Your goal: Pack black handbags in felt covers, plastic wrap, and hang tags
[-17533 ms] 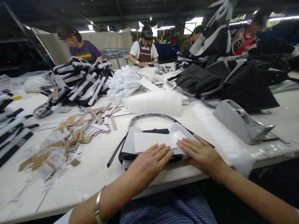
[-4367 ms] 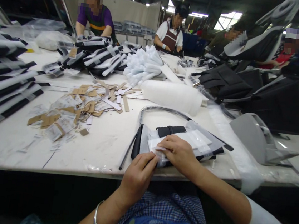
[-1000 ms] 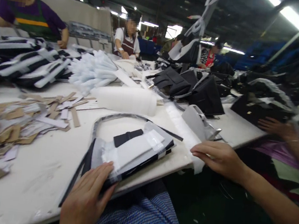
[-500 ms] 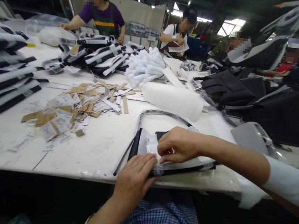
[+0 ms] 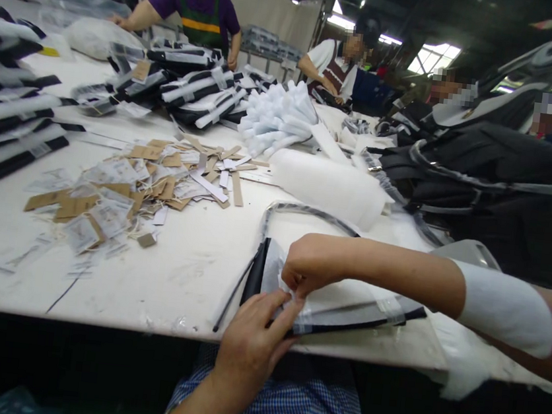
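A flat black bag wrapped in white foam sheet and clear plastic (image 5: 344,306) lies at the near edge of the white table (image 5: 183,276), its strap (image 5: 305,212) arching behind it. My left hand (image 5: 251,340) presses its fingers on the wrapping's near left corner. My right hand (image 5: 312,264) reaches across from the right and pinches the wrapping at that same corner, fingers closed on it. The two hands touch.
A scatter of brown and white paper tags (image 5: 133,191) lies to the left. A white foam roll (image 5: 331,187) and a bundle of white pieces (image 5: 276,117) sit behind. Black-and-white wrapped pieces (image 5: 1,122) line the left side, black bags (image 5: 488,178) the right. Several people work at the far side.
My right hand came back from the table's right edge onto the wrapped bag and now pinches its left corner. My left hand has stayed at that corner.
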`<action>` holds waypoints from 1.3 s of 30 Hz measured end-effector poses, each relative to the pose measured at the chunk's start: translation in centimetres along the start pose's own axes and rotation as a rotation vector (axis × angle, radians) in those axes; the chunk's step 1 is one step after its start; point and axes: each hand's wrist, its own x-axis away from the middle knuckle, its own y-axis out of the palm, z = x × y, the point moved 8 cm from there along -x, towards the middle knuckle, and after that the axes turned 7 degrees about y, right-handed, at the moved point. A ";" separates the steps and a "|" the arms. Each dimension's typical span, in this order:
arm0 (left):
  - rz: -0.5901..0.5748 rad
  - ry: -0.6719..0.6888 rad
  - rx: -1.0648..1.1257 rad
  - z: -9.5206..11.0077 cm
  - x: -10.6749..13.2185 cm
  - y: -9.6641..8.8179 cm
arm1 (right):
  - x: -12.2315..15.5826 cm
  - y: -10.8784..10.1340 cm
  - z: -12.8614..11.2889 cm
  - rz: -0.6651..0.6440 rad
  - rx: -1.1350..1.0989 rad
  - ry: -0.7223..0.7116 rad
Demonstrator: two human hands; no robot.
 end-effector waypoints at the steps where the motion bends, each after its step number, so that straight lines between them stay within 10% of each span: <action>1: -0.001 0.009 -0.010 0.1 -0.1 -0.1 | -0.3 0.0 0.0 -0.020 0.033 0.011; 18: 0.039 0.015 0.007 0.5 -0.4 -0.4 | -2.8 -0.5 1.0 0.047 0.165 -0.052; 39: 0.042 0.042 -0.116 0.4 0.5 0.2 | -3.2 2.4 9.9 0.274 -0.695 0.116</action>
